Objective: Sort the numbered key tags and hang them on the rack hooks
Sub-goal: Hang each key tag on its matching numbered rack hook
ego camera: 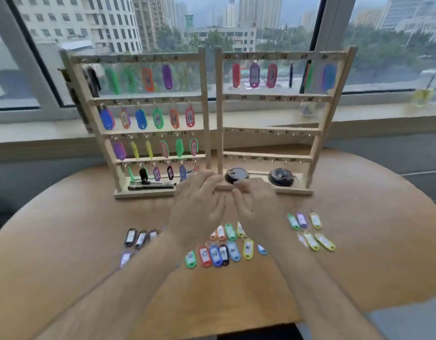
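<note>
Two wooden racks stand side by side at the far side of the round table. The left rack [206,114] has coloured numbered tags on all its rows. The right rack [320,131] carries tags only on its top row. Loose tags lie on the table: a centre cluster [215,255], black ones [130,238] to the left, yellow ones [315,220] to the right. My left hand [197,204] and my right hand [257,209] are raised close together in front of the rack bases, backs toward me. The left fingers reach forward, fairly straight. The right fingertips bunch together; anything between them is hidden.
Two black round reels [236,175] [282,177] sit on the right rack's base, and a black pen [150,186] lies on the left rack's base. A white cup [307,109] and a glass of yellow drink [422,96] stand on the windowsill behind.
</note>
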